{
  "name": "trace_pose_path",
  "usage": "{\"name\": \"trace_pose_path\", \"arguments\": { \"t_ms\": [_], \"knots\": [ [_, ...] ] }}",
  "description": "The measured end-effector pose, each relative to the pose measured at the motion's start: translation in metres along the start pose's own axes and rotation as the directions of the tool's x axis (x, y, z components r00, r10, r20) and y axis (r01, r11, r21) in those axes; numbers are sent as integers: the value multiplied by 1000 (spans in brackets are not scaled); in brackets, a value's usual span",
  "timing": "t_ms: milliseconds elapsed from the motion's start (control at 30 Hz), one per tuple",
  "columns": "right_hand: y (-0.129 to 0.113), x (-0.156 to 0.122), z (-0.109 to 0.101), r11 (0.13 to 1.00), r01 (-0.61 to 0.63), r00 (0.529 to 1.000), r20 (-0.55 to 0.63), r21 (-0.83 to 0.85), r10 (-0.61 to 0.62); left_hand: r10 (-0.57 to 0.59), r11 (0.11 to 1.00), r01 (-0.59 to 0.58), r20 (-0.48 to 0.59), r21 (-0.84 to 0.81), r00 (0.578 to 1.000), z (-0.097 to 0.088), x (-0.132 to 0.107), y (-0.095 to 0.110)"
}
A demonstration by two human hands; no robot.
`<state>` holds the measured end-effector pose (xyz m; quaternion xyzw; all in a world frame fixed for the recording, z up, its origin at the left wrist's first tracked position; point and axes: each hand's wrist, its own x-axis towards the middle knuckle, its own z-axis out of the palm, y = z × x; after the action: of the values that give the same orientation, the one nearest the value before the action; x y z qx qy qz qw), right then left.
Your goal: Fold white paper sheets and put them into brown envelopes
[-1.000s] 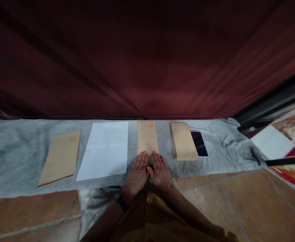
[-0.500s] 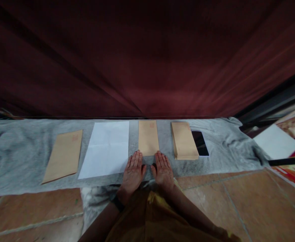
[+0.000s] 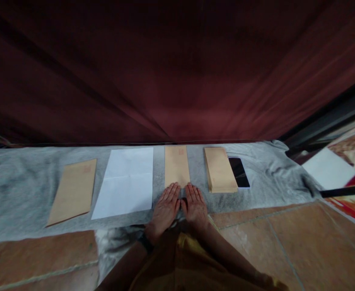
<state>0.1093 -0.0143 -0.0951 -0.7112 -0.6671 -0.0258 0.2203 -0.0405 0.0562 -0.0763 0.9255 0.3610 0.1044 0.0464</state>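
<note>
Both hands lie flat, palms down, at the near end of a brown envelope (image 3: 176, 165) on the grey cloth. My left hand (image 3: 166, 205) is open, its fingertips over the envelope's lower edge. Beside it, my right hand (image 3: 194, 204) is also open, fingertips at the envelope's lower right corner. The two thumbs are close together. Left of the hands lies a white sheet of paper (image 3: 127, 182) with faint crease lines. Farther left is another brown envelope (image 3: 72, 192). A stack of brown envelopes (image 3: 221, 169) sits to the right, partly covering a dark phone (image 3: 239, 171).
The grey cloth (image 3: 268, 173) runs across the whole width, with wrinkles at its right end. A dark red curtain (image 3: 177, 81) hangs behind it. Terracotta tiles (image 3: 256, 238) show in front. At the right are a dark bar (image 3: 347, 191) and colourful printed material (image 3: 353, 206).
My left hand has shifted slightly right, bringing the thumbs closer together. My right hand stays nearly in place. The view has moved a little; the papers lie as before.
</note>
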Motion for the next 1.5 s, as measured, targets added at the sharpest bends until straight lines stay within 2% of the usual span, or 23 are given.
{"name": "trace_pose_path", "arguments": {
  "t_ms": [167,333,600,967,1500],
  "knots": [
    [2,2,0,1000,3,1000,4,26,-3,5,1000,-5,-21,6,1000,3,-1,-2],
    [1,6,-4,997,54,996,62,46,-57,21,999,-20,-33,25,999,3,-1,-2],
    [0,6,-4,999,49,993,109,10,-50,42,999,-41,-43,14,998,2,-1,-3],
    [-4,4,3,999,14,1000,18,-31,-13,31,999,-29,-44,44,999,5,-1,-2],
    [-6,4,0,998,-11,999,37,-62,13,22,996,-16,-67,87,997,11,-2,-2]
  ]
}}
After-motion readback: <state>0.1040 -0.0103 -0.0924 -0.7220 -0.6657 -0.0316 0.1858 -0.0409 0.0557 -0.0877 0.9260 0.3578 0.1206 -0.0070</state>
